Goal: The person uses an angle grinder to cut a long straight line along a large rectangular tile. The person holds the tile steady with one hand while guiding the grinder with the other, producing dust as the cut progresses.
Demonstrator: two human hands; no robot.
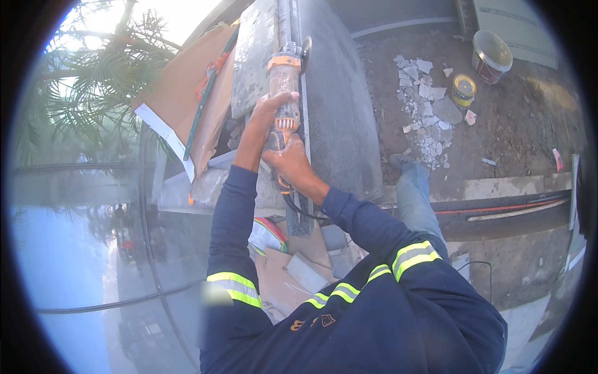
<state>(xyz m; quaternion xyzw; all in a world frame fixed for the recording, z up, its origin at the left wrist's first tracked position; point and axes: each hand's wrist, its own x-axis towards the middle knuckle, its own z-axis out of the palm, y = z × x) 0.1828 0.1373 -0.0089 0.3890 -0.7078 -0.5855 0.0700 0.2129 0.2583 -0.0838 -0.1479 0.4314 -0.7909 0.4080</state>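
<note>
From my distant post I have both hands around an orange-collared power tool at 12 o'clock, the left hand forward and the right hand behind, its disc just beside a dark grey slab at 1 o'clock (whether they touch, I cannot tell). I judge the edge work under way, not done; how much is left is unclear.

2 hands, 1 grinder, 1 bucket
</note>
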